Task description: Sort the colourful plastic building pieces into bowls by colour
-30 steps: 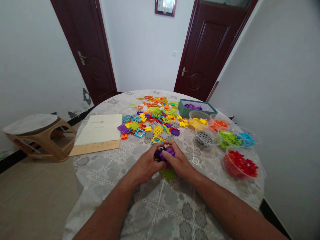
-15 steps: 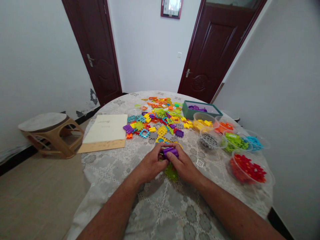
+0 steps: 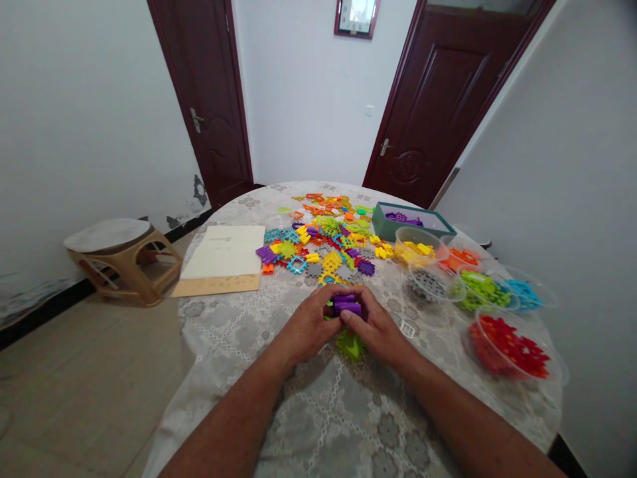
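Between my two hands, above the near part of the table, is a purple piece (image 3: 347, 305) made of side-by-side tubes. My left hand (image 3: 314, 324) closes round its left end, where a bit of green also shows. On the other side my right hand (image 3: 375, 325) grips it, thumb on the front. Below the hands a lime-green toothed piece (image 3: 351, 346) shows; whether it touches the purple piece I cannot tell. Just beyond my fingers lies a pile of mixed coloured pieces (image 3: 331, 261).
Clear bowls of red (image 3: 512, 345), lime-green (image 3: 482, 289), grey, yellow, orange and blue pieces stand at the right. Behind them is a green box (image 3: 385, 229) with purple pieces. A paper folder (image 3: 223, 284) lies at the left, and a stool (image 3: 119, 259) stands beside the table.
The whole view has shifted, with the table now further right in the picture. Both hands still hold the purple piece, which is turned slightly and shows more level.
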### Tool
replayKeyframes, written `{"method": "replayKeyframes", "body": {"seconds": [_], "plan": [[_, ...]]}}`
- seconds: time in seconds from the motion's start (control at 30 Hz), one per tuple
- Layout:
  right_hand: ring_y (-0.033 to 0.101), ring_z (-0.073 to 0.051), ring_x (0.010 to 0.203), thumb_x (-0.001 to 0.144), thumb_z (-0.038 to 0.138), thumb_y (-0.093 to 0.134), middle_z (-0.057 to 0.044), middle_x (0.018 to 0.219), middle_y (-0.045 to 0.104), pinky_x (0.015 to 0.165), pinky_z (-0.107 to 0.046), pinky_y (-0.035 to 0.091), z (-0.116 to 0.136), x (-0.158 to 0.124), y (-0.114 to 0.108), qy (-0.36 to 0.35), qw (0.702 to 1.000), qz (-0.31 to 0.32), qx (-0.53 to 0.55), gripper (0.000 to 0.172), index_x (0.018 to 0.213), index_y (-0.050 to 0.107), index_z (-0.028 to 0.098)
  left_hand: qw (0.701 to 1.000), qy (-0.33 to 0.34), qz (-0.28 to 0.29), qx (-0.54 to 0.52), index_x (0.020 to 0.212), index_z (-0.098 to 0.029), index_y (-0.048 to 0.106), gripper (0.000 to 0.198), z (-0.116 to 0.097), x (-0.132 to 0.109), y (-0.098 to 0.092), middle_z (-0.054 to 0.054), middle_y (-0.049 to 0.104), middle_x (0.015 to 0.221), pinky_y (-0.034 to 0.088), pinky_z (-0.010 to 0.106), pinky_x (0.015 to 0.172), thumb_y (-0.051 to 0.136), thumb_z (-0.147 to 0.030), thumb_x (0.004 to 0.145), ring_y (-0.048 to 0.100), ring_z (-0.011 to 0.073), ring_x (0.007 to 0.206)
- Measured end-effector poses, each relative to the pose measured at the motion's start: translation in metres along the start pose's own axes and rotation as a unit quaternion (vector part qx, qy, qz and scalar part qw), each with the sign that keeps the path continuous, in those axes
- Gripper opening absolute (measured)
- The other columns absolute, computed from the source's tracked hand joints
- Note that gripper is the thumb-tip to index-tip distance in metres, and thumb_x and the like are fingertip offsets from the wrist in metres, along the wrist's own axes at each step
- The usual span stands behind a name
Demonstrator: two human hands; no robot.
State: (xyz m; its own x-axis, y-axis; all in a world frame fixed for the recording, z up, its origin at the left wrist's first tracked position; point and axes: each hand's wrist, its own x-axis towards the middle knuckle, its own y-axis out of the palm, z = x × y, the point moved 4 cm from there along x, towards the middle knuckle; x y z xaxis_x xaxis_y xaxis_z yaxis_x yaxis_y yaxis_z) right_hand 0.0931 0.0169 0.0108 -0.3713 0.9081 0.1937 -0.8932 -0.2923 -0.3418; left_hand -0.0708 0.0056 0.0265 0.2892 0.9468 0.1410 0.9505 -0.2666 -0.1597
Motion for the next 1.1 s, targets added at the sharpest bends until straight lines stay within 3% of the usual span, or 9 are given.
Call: {"method": "replayKeyframes", "body": {"seconds": [0.17, 0.33, 0.43, 0.57, 0.77, 0.87, 0.97, 1.1], "plan": [[0.066, -0.022, 0.100, 0.096, 0.041, 0.064, -0.007, 0.116, 0.068, 0.084, -0.035, 0.054, 0.000, 0.000, -0.003, 0.004, 1.000, -0.011, -0.005, 0.037, 0.128, 0.057, 0.024, 1.000, 0.004, 0.008, -0.021, 0.132, -0.028, 0.063, 0.051, 0.004, 0.000, 0.002, 0.008, 0.070, 0.129, 0.055, 0.028, 0.080, 0.067, -0.014, 0.084, 0.070, 0.0187, 0.097], [0.061, -0.015, 0.072, 0.095, 0.045, 0.066, -0.003, 0.100, 0.066, 0.062, -0.028, 0.052, 0.002, 0.003, -0.015, 0.045, 0.998, -0.030, 0.024, 0.036, 0.122, 0.055, 0.024, 0.999, -0.029, -0.013, -0.027, 0.136, -0.027, 0.054, 0.057, 0.013, 0.002, -0.001, 0.008, 0.067, 0.126, 0.053, 0.023, 0.065, 0.069, -0.019, 0.081, 0.067, 0.0100, 0.072], [0.056, -0.013, 0.064, 0.094, 0.046, 0.066, -0.001, 0.090, 0.063, 0.055, -0.026, 0.050, 0.008, 0.007, -0.026, 0.063, 0.997, -0.031, 0.031, 0.035, 0.118, 0.055, 0.024, 0.997, -0.046, -0.055, -0.027, 0.132, -0.025, 0.056, 0.049, 0.016, 0.004, -0.010, 0.008, 0.066, 0.120, 0.057, 0.026, 0.067, 0.066, -0.024, 0.084, 0.070, 0.0125, 0.077], [0.056, -0.013, 0.062, 0.093, 0.045, 0.066, 0.000, 0.086, 0.061, 0.051, -0.024, 0.047, 0.021, 0.012, -0.033, 0.089, 0.996, 0.017, -0.024, 0.033, 0.116, 0.058, 0.023, 0.991, -0.063, -0.117, -0.034, 0.128, -0.022, 0.057, 0.040, 0.017, 0.006, -0.026, 0.007, 0.066, 0.116, 0.061, 0.030, 0.070, 0.059, -0.032, 0.089, 0.073, 0.0165, 0.084], [0.058, -0.011, 0.060, 0.095, 0.040, 0.063, 0.001, 0.084, 0.064, 0.047, -0.020, 0.045, 0.039, 0.026, -0.052, 0.118, 0.980, 0.055, -0.153, 0.023, 0.111, 0.060, 0.024, 0.987, -0.063, -0.144, 0.019, 0.122, -0.019, 0.062, 0.040, 0.013, 0.008, -0.040, 0.010, 0.070, 0.113, 0.061, 0.033, 0.070, 0.060, -0.042, 0.089, 0.074, 0.0215, 0.087], [0.058, -0.011, 0.056, 0.091, 0.040, 0.068, 0.000, 0.081, 0.065, 0.046, -0.019, 0.045, 0.040, 0.051, -0.080, 0.134, 0.969, 0.073, -0.194, 0.024, 0.107, 0.062, 0.023, 0.986, -0.050, -0.150, 0.057, 0.116, -0.019, 0.065, 0.035, 0.012, 0.006, -0.043, 0.010, 0.073, 0.112, 0.060, 0.034, 0.071, 0.059, -0.042, 0.090, 0.075, 0.0224, 0.087], [0.058, -0.011, 0.050, 0.088, 0.040, 0.073, 0.001, 0.072, 0.066, 0.045, -0.019, 0.045, 0.035, 0.093, -0.125, 0.161, 0.954, 0.058, -0.244, 0.029, 0.107, 0.062, 0.021, 0.982, -0.045, -0.161, 0.092, 0.114, -0.020, 0.066, 0.032, 0.014, 0.004, -0.046, 0.009, 0.074, 0.110, 0.059, 0.035, 0.076, 0.057, -0.040, 0.091, 0.075, 0.0222, 0.087], [0.058, -0.012, 0.047, 0.088, 0.036, 0.075, 0.000, 0.064, 0.065, 0.045, -0.021, 0.047, 0.026, 0.154, -0.194, 0.207, 0.939, -0.037, -0.272, 0.026, 0.101, 0.061, 0.018, 0.970, -0.036, -0.172, 0.168, 0.112, -0.021, 0.067, 0.030, 0.013, 0.002, -0.049, 0.009, 0.074, 0.110, 0.057, 0.037, 0.084, 0.054, -0.039, 0.092, 0.074, 0.0229, 0.091]]}}
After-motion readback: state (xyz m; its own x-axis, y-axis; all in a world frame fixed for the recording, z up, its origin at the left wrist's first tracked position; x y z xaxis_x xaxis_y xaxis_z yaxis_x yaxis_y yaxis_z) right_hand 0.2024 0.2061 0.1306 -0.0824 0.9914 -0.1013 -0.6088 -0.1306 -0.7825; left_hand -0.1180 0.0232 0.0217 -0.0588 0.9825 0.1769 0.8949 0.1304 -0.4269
